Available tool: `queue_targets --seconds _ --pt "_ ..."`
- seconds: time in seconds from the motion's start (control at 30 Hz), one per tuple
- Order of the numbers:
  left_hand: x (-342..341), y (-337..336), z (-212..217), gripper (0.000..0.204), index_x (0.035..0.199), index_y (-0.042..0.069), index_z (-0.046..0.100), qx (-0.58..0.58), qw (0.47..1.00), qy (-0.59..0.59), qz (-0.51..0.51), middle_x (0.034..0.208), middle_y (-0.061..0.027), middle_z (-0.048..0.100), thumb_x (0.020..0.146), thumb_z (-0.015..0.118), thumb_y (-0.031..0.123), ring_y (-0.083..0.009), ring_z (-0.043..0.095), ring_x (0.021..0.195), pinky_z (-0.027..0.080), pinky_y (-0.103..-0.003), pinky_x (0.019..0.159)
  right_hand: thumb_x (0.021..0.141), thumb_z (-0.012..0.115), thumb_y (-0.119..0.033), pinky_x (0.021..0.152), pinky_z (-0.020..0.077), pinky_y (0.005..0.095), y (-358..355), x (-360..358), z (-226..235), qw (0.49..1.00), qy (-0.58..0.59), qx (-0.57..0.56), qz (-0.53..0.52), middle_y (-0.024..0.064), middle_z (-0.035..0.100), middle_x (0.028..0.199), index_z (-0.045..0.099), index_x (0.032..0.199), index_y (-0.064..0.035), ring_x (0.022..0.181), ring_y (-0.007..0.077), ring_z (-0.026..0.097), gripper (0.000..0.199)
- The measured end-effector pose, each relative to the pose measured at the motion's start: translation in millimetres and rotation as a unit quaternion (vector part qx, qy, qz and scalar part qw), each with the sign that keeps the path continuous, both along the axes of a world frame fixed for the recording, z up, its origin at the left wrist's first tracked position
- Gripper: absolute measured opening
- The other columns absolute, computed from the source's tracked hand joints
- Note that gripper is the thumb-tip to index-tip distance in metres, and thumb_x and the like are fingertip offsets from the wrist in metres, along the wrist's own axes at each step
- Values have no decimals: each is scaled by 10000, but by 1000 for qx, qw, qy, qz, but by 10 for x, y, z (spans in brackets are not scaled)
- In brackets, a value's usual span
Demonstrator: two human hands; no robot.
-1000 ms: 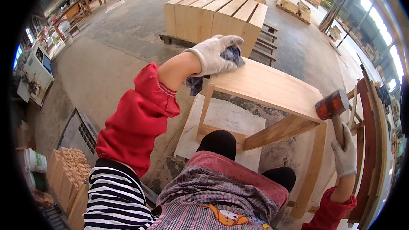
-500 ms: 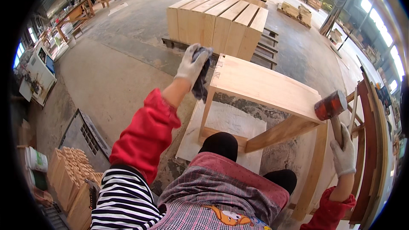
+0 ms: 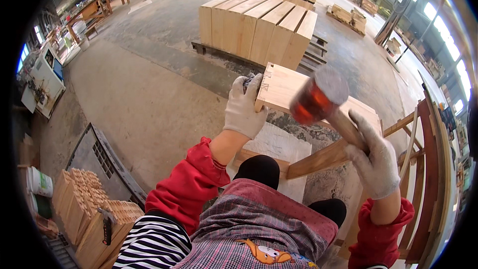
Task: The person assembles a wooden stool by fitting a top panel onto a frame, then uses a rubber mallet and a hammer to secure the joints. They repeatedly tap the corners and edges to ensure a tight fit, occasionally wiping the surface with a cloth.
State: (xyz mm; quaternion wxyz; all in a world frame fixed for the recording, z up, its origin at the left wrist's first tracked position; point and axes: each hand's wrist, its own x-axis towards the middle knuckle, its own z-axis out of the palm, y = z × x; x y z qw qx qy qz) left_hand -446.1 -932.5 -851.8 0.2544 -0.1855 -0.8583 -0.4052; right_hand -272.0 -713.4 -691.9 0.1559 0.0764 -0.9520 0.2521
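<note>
A pale wooden frame with dovetailed corners (image 3: 280, 83) stands in front of me, its long top board running from left to right. At its left end, my left hand (image 3: 244, 113), in a whitish work glove, is closed on a bunched dark grey cloth (image 3: 250, 79) and touches the end of the board. Most of the cloth is hidden behind the fingers. Gripped by its wooden handle in my gloved right hand (image 3: 374, 162), a mallet with a reddish, slightly blurred head (image 3: 318, 95) hangs above the board and covers its middle.
Behind the frame, a row of similar pale wooden pieces (image 3: 256, 25) rests on a pallet (image 3: 214, 52). At lower left are bundled wood strips (image 3: 84, 194), with a hammer (image 3: 106, 224) on them, and a white bucket (image 3: 40, 183). A wooden rack (image 3: 423, 169) stands close on my right.
My left hand has moved right and down with the cloth, onto the frame's left end. My right hand has lifted the mallet from the board's right end and swung it left over the middle.
</note>
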Motion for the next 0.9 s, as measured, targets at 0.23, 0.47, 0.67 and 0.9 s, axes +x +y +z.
queue_targets --seconds 0.23,0.47,0.67,0.9 --pt "53 3 -33 677 1358 66 464 10 1000 -20 -4 1317 -231 408 722 695 75 -442 459 1201 417 -466 1029 872 660 -119 898 513 384 -394 -394 -38 999 25 -6 33 277 641 1127 539 1353 -38 1078 371 647 503" --pt "68 -32 -4 687 1357 49 464 25 999 -28 -1 1333 -221 399 709 692 61 -433 450 1225 410 -461 1040 861 647 -219 818 527 410 -477 -507 249 998 -24 -54 -31 234 678 1015 559 1339 -79 922 388 677 507" --pt "61 3 -14 719 1395 59 467 18 999 -47 -5 1349 -214 392 711 691 54 -421 451 1237 409 -447 1059 884 633 -230 803 540 418 -366 -598 -83 995 -19 96 21 255 668 1057 568 1335 -87 941 393 680 477" --pt "63 -5 -82 700 1389 55 464 24 999 -36 7 1370 -216 381 725 683 50 -418 446 1251 406 -440 1068 911 635 -164 811 532 389 -519 -625 66 981 47 -186 -35 231 681 1098 525 1364 -35 978 346 692 484"
